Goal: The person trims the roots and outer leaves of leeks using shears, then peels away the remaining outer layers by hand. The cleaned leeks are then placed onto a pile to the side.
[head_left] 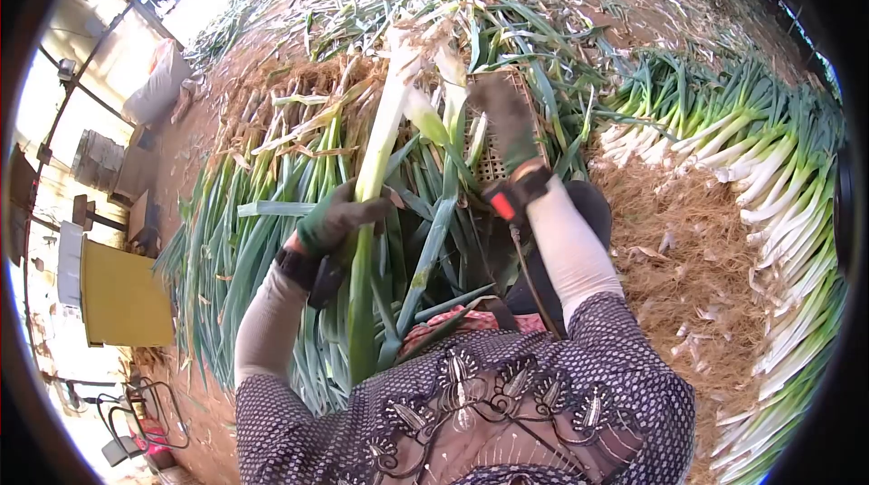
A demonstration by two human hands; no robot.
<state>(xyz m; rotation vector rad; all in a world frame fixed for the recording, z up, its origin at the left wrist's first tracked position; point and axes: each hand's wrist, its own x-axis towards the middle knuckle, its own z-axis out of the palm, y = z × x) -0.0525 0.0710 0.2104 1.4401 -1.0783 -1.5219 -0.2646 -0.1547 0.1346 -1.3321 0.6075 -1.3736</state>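
Note:
My left hand (pixel 342 218), in a dark green work glove, is wrapped round the stalk of a leek (pixel 385 127). The leek stands nearly upright in front of me, its white root end away from me and its green part towards my lap. My right hand (pixel 507 118), gloved too, is raised beside it over a plastic crate (pixel 489 163); motion smears its fingers, and I cannot see whether it holds anything. Between the leek and that hand, a peeled-back pale and green leaf (pixel 425 118) bends outward.
Untrimmed leeks (pixel 244 204) with brown roots lie piled at the left. A curved row of clean white-stemmed leeks (pixel 769 177) runs along the right, beside a heap of root trimmings (pixel 679 259). Leaf scraps (pixel 362 9) cover the ground ahead. A yellow box (pixel 127 290) stands far left.

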